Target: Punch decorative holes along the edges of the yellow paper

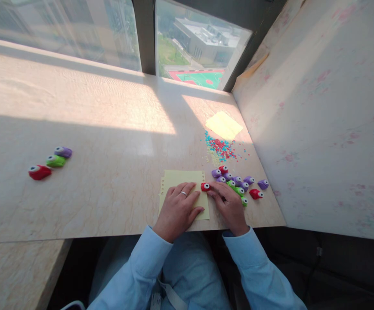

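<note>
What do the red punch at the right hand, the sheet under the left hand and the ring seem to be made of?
Red punch: probably plastic, bright and smooth; the even colour suggests it.
Sheet: probably paper, matte pale yellow, judging by its thin, flat look and holed edge.
Ring: likely metal, judging by its silvery shine; exact metal unclear.

At least sixteen craft punches (256, 194) lie around the left hand (177, 209) and right hand (230, 206).

One red punch (205, 186) is at the right hand's fingertips; beside and beyond that hand are seven purple punches (263, 184), at least three green punches (239, 191) and two more reds. Well left of the left hand, a trio of punches (56, 161): one red, one green, one purple.
</note>
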Tool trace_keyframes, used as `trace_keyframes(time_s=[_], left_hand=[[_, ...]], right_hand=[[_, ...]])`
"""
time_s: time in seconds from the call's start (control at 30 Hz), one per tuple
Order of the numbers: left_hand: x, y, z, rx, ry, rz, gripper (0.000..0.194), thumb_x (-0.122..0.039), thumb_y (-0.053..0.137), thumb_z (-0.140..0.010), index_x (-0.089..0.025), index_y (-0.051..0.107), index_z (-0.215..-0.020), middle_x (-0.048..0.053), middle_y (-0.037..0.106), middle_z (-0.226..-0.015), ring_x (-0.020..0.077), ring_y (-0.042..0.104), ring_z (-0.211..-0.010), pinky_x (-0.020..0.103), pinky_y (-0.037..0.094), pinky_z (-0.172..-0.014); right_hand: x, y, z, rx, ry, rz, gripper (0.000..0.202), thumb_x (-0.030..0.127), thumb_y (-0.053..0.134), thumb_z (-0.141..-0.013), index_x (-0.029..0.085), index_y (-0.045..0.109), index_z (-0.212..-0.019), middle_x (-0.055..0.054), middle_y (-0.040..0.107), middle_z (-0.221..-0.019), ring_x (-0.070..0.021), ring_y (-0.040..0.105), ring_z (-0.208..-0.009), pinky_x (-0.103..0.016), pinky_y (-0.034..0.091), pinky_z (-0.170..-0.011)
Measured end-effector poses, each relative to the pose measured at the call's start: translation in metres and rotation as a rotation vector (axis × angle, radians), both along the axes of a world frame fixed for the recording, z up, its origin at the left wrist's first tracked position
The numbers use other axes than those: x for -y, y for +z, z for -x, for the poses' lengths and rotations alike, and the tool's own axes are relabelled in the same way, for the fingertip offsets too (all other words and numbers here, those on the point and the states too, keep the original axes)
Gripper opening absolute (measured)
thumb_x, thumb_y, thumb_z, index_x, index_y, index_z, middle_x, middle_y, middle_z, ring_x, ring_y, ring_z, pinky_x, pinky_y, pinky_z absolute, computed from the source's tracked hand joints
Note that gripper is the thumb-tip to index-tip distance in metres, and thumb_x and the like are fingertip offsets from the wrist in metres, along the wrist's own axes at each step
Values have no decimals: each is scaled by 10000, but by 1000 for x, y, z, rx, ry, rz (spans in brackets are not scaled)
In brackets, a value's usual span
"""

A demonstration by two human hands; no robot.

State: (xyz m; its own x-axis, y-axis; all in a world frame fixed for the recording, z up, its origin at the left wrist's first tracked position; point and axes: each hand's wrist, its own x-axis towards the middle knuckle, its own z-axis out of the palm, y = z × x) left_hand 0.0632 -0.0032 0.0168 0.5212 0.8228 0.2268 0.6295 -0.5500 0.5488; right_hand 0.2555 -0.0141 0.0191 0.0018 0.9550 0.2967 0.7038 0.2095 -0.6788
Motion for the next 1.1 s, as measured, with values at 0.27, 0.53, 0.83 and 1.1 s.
trace_keyframes(time_s=[0.27, 0.53, 0.83, 1.1], left_hand=[[0, -1, 0, -1, 2, 10, 337, -370, 645, -862, -218, 602, -1159, 113, 564, -1348, 294, 484, -1243, 469, 406, -980], [0, 0, 0, -6, 2, 11, 333, -372, 642, -865, -223, 600, -1159, 110, 563, -1350, 294, 483, -1249, 469, 402, -985], [0, 1, 0, 0, 0, 2, 338, -357, 645, -863, -208, 603, -1164, 119, 569, -1336, 293, 485, -1243, 473, 409, -983], [0, 1, 0, -1, 2, -2, 334, -374, 638, -869, -205, 603, -1155, 118, 572, -1332, 292, 486, -1235, 470, 408, -976]], right_hand=[[3, -2, -4, 3, 12, -10, 206, 284, 575, -916, 254, 723, -1055, -64, 733, -1046, -231, 677, -1002, -408, 548, -914], [2, -2, -2, -4, -2, -8, 211, 283, 570, -919, 248, 725, -1058, -68, 729, -1061, -231, 673, -1019, -402, 541, -925], [3, -2, -2, -29, -15, 20, 226, 332, 591, -904, 233, 719, -1060, -77, 724, -1082, -238, 662, -1018, -414, 525, -927], [-4, 27, -2, -242, -177, 235, 306, 470, 636, -844, 182, 682, -936, -19, 645, -752, -136, 513, -568, -276, 440, -547]])
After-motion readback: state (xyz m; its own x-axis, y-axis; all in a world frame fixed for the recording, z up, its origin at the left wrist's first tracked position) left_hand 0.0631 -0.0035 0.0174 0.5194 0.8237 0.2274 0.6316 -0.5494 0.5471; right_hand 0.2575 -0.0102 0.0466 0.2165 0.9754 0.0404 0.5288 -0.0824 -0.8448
